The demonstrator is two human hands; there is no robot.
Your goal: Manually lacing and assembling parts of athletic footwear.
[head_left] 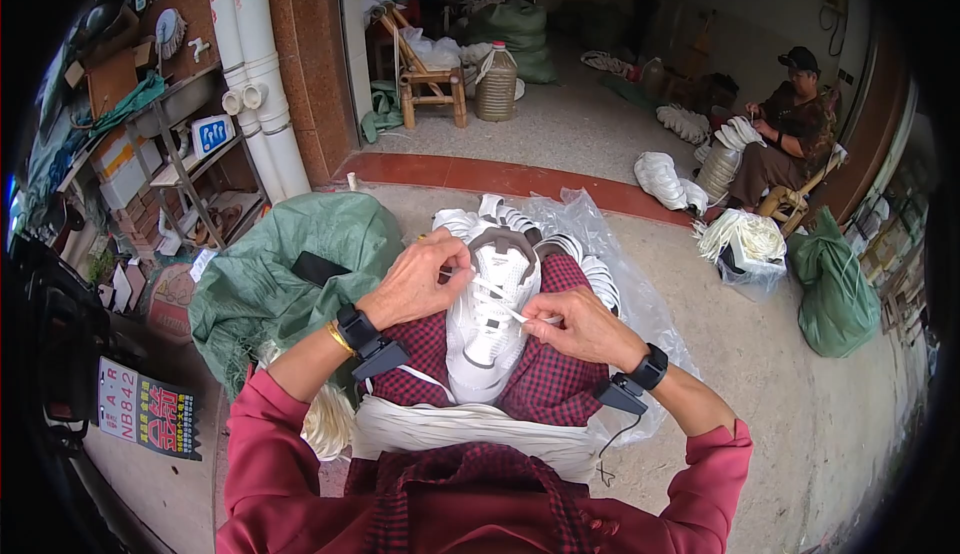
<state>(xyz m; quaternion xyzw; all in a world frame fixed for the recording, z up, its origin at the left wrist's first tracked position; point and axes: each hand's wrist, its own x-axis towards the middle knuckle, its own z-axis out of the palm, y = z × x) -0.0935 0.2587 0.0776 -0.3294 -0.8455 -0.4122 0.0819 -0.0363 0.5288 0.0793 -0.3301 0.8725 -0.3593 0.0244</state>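
Observation:
A white sneaker [487, 324] rests on my lap over a red-and-black checked apron [550, 379], its toe toward me and its grey-lined opening away from me. My left hand [418, 279] pinches a white shoelace at the left of the tongue. On the other side, my right hand [580, 326] grips a lace [520, 317] that runs from the eyelets, thumb and fingertips together. The lacing crosses the front of the shoe. A thick bundle of white laces [470, 434] lies across my lap, nearer to me. More white shoes [598, 279] sit just beyond my knees.
At left a green sack [290, 224] carries a dark flat object [318, 268]. Clear plastic sheeting [640, 354] spreads at right. A box of white laces [745, 239] and a tied green bag [838, 284] stand farther right. Another person [795, 134] sits working beside stacked shoes [725, 159].

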